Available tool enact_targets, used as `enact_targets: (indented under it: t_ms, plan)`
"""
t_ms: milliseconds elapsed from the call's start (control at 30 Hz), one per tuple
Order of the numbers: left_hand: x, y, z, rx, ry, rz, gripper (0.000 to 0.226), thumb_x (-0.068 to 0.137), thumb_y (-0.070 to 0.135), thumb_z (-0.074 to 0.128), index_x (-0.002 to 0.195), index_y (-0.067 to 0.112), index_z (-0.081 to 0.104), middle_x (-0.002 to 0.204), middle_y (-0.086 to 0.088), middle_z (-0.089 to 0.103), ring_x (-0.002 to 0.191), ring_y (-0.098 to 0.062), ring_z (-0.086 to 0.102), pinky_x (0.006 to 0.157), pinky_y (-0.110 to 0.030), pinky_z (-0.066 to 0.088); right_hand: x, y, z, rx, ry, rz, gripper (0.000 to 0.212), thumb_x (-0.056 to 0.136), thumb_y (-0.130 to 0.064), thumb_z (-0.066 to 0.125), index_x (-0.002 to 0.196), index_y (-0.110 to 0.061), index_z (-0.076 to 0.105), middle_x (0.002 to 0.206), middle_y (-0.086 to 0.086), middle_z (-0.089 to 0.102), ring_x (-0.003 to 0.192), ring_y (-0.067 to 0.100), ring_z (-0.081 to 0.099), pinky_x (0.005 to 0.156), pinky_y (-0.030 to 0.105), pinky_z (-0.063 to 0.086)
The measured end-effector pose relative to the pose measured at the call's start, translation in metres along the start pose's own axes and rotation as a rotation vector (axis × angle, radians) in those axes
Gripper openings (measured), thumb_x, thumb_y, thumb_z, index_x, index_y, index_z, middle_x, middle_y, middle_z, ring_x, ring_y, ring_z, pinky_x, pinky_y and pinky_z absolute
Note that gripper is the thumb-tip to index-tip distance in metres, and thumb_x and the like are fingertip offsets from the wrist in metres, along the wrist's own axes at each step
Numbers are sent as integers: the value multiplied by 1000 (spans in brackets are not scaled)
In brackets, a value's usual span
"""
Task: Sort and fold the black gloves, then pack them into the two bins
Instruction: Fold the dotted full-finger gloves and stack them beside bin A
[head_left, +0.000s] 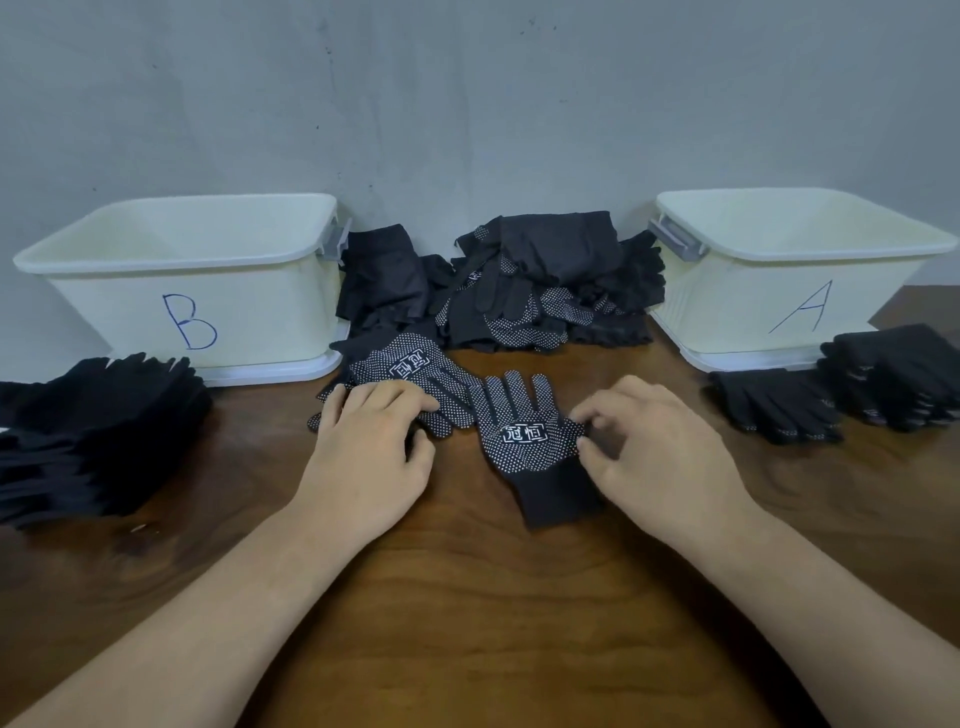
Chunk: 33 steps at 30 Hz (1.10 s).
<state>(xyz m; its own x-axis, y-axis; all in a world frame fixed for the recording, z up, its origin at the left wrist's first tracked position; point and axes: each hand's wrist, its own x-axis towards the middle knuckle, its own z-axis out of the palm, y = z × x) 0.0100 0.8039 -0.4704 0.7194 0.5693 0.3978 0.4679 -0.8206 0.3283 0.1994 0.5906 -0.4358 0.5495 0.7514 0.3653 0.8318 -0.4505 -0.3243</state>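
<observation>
1. The wooden table (467, 597) carried everything, with both bare forearms reaching in across it.
2. The right hand (660, 447) pinched the right edge of the near glove (530, 431) between thumb and forefinger; this glove lay flat at the centre, dotted palm up, cuff toward the person.
3. The left hand (363, 447) rested with relaxed fingers on the second glove (415, 374), dotted side up, just left of the first.
4. A left stack (93, 431) of black gloves sat at the left edge, and right stacks (779, 405) at the right.
5. Bin B (182, 280) stood behind on the left and bin A (789, 270) on the right.
6. Between the bins, a loose heap (519, 280) of gloves lay against the wall.
</observation>
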Motion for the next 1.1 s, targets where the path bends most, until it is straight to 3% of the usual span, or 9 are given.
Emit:
enact_targets:
  t_ms: [100,267,367,500,633,800,933,1000,1100]
  plan:
    - [-5,18,-4,-62,-22,179,35,102,39,45,130,38,66,139,22,58,138,-8,46,126,-51,23,0,6,8,101,-83,-207,33,94,-22,69,124,-35,71,122,-22,59,112,9,53,90,35,52]
    - [-20,42,0,-76,-374,368,51,108,64,22,153,53,44,165,30,29,157,7,8,131,-39,1,1,10,13,122,-50,-167,18,102,-39,62,115,-37,74,114,-22,66,107,7,57,89,38,55]
    - [-20,39,0,-128,-390,355,46,109,64,25,147,56,49,159,34,35,151,13,16,131,-43,11,7,12,6,101,58,-17,21,103,-49,56,113,-37,70,102,-17,62,99,10,59,83,35,51]
    - [-18,39,-1,-157,-367,351,43,108,62,30,140,55,58,151,34,44,145,12,27,128,-40,20,9,16,3,26,-157,190,37,97,-71,53,106,-40,70,86,-16,65,88,10,64,71,30,46]
    - [-18,40,-1,-158,-359,361,43,108,60,30,137,52,60,149,33,46,142,13,29,127,-37,20,9,18,14,252,-157,187,20,91,-61,70,104,-46,73,89,-23,72,87,-1,67,77,31,55]
    - [-18,39,-1,-154,-354,389,37,105,60,39,134,53,61,148,33,47,141,11,31,126,-37,21,9,18,23,466,-194,129,43,92,-54,71,134,-52,63,117,-19,73,102,0,68,97,34,56]
    - [-18,40,-6,-168,-320,420,27,105,55,46,121,49,67,133,32,54,131,4,43,118,-28,25,11,15,21,738,-110,142,29,97,-26,77,122,-40,77,110,-14,78,103,-1,72,95,22,55]
    - [-18,42,-8,-158,-300,441,20,108,49,47,113,46,66,123,29,56,120,0,48,113,-31,31,12,16,18,744,-74,178,26,96,-22,78,117,-38,79,105,-16,79,99,-3,72,87,16,52]
    - [-18,45,-8,-132,-243,411,10,110,44,46,110,42,55,115,27,55,111,-2,48,107,-35,38,10,20,20,490,-36,160,27,96,-28,78,120,-40,75,116,-25,70,107,-5,65,90,11,48]
